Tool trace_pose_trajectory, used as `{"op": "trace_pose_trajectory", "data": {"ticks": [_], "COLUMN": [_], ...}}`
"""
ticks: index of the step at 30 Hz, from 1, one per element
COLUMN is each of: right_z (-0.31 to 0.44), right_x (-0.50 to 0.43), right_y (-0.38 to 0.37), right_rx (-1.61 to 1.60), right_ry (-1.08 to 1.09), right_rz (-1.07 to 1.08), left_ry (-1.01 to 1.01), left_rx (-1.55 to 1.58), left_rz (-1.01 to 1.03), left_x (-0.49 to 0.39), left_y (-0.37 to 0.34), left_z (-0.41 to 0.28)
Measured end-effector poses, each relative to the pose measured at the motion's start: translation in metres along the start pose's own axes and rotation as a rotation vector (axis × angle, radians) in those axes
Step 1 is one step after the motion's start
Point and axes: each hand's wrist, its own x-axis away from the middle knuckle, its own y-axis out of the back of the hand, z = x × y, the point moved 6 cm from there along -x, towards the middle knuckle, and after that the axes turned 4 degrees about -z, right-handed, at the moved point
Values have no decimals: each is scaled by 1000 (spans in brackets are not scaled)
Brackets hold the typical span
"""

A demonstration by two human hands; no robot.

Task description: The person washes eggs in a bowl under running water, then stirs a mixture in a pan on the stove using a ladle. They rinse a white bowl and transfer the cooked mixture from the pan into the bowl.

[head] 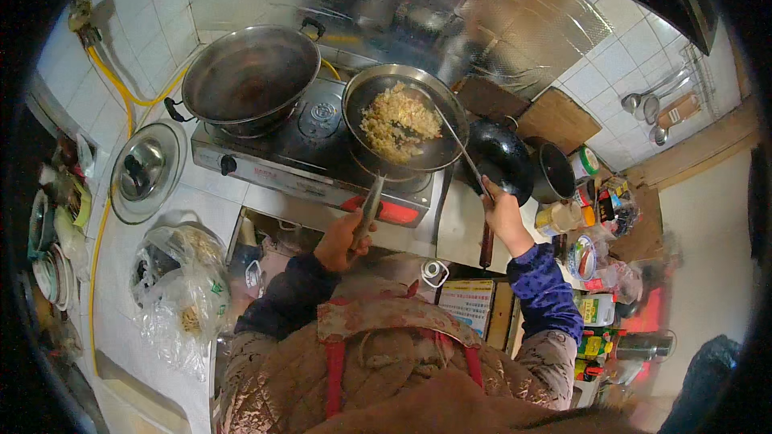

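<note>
My left hand (346, 240) is closed around the handle of a frying pan (446, 160), which rests over the right burner of a gas stove (301, 178). Fried rice (395, 120) with small reddish bits lies in the pan, heaped mostly towards its left and middle. My right hand (505, 214) grips the long metal handle of a cooking utensil (456, 140). The far end of that utensil reaches into the rice, where its head cannot be made out. On the left burner stands a large two-handled wok (250, 75) with a dark, bare-looking inside.
Left of the stove lie a glass lid (147, 173) and clear plastic bags (181, 289). A black wok (497, 160) and a dark pot (552, 170) stand right of the pan, beside jars (558, 219) and bottles. A yellow gas hose (95, 265) runs down the left side.
</note>
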Motion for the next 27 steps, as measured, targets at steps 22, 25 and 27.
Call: {"op": "trace_pose_trajectory", "data": {"ticks": [22, 25, 27], "right_z": [11, 19, 16], "right_x": [-9, 19, 44], "right_y": [-15, 36, 53], "right_rx": [-221, -333, -297], "right_ry": [4, 20, -137], "right_rz": [30, 90, 224], "left_ry": [49, 52, 39], "left_rx": [-5, 1, -31], "left_rz": [25, 6, 27], "left_x": [-7, -8, -9], "left_y": [9, 12, 13], "left_z": [7, 8, 9]}}
